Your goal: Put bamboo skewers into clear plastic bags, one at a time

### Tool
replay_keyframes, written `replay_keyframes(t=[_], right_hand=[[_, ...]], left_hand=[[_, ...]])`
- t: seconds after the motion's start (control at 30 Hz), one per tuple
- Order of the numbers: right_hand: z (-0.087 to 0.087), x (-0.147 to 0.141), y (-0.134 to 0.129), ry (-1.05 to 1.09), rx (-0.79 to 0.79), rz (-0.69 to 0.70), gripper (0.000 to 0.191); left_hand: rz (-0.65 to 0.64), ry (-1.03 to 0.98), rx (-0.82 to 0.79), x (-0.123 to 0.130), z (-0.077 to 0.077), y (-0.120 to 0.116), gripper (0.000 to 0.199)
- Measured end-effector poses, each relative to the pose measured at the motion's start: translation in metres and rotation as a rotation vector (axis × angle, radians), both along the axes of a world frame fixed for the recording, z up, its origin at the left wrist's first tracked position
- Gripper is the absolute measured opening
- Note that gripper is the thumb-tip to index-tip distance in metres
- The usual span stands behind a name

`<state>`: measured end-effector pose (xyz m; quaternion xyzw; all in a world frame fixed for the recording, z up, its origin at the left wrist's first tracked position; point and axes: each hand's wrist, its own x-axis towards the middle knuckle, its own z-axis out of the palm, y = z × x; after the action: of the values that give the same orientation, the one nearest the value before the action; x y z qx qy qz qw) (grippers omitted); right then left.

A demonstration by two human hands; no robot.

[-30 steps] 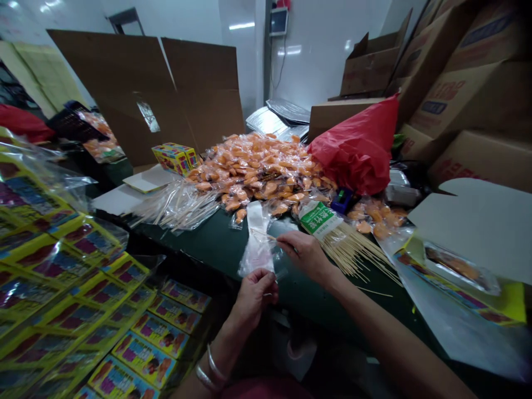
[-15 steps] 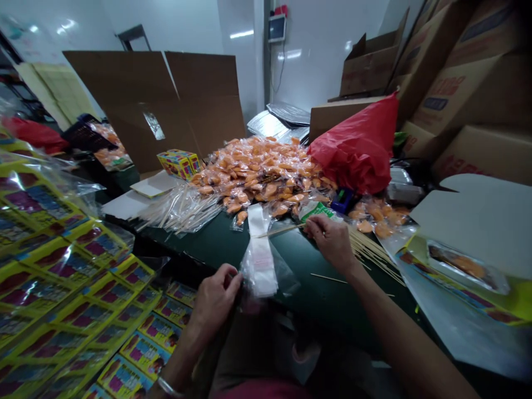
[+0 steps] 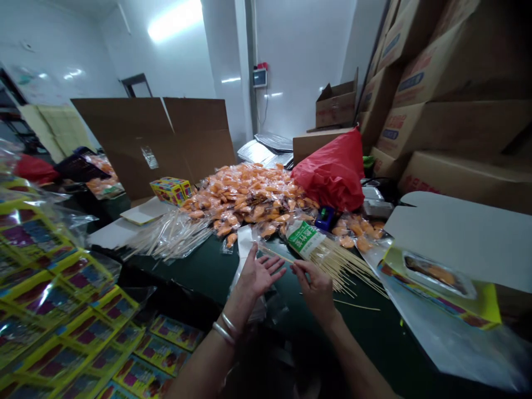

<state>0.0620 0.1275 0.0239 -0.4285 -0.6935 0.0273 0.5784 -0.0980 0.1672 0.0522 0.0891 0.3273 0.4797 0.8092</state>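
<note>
Dark green worktop [image 3: 199, 280] carries a heap of orange plastic-wrapped packets [image 3: 249, 194] and a bundle of bamboo skewers [image 3: 336, 266]. Left hand [image 3: 257, 275] is open, fingers spread, over a clear plastic sleeve [image 3: 248, 244]; right hand [image 3: 316, 288] pinches a single skewer [image 3: 274, 253], its tip above the sleeve.

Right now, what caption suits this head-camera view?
Right hand pinches a wooden skewer beside a heap of orange packets.

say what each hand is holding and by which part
The right hand pinches a wooden skewer near one end; the left hand is open, holding nothing.
</note>
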Motion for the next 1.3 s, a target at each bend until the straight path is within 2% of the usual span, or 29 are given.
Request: replay_keyframes(t=[0.07,0.2,0.3,0.4,0.57,0.63,0.7,0.77,0.83,0.9,1.0,1.07,1.17,1.3], right_hand=[[-0.004,-0.004,-0.001,-0.109,0.047,0.028,0.018],[-0.005,-0.010,-0.015,-0.266,0.082,0.037,0.020],[-0.004,-0.013,-0.036,-0.332,0.080,0.022,0.019],[-0.007,-0.010,-0.060,-0.330,0.030,0.074,0.017],[-0.017,-0.002,-0.088,-0.323,-0.133,0.183,0.017],[-0.016,-0.004,-0.092,-0.345,-0.267,0.196,0.013],[-0.010,-0.008,-0.092,-0.352,-0.378,0.150,0.009],[-0.002,-0.011,-0.090,-0.336,-0.407,0.063,0.018],[0.008,-0.008,-0.086,-0.293,-0.417,0.003,0.031],[0.018,-0.001,-0.080,-0.201,-0.470,0.038,0.036],[0.030,0.006,-0.068,0.073,-0.614,0.254,0.028],[0.035,0.003,-0.060,0.323,-0.727,0.417,0.031],[0.035,-0.011,-0.051,0.585,-0.831,0.550,0.030],[0.018,-0.022,-0.057,0.615,-0.871,0.528,0.023]], left_hand=[[0.043,0.049,-0.029,-0.001,-0.003,0.006,0.054],[0.127,0.137,-0.015,0.002,-0.009,0.002,0.012],[0.145,0.153,-0.017,0.006,-0.008,-0.020,0.010],[0.104,0.159,-0.031,0.011,-0.008,-0.055,0.008],[0.040,0.102,-0.004,0.023,-0.019,-0.110,0.014],[-0.003,0.046,0.010,0.028,-0.023,-0.122,0.014],[-0.018,0.021,0.048,0.029,-0.023,-0.125,0.015],[-0.025,0.064,0.088,0.024,-0.020,-0.124,0.015],[-0.029,0.144,0.122,0.014,-0.015,-0.122,0.016],[-0.057,0.224,0.152,0.003,-0.011,-0.122,0.019],[-0.164,0.285,0.201,-0.004,-0.008,-0.126,0.024],[-0.247,0.314,0.216,-0.002,-0.011,-0.130,0.026],[-0.314,0.331,0.216,-0.001,-0.023,-0.136,0.028],[-0.357,0.369,0.197,-0.024,-0.036,-0.131,0.036]])
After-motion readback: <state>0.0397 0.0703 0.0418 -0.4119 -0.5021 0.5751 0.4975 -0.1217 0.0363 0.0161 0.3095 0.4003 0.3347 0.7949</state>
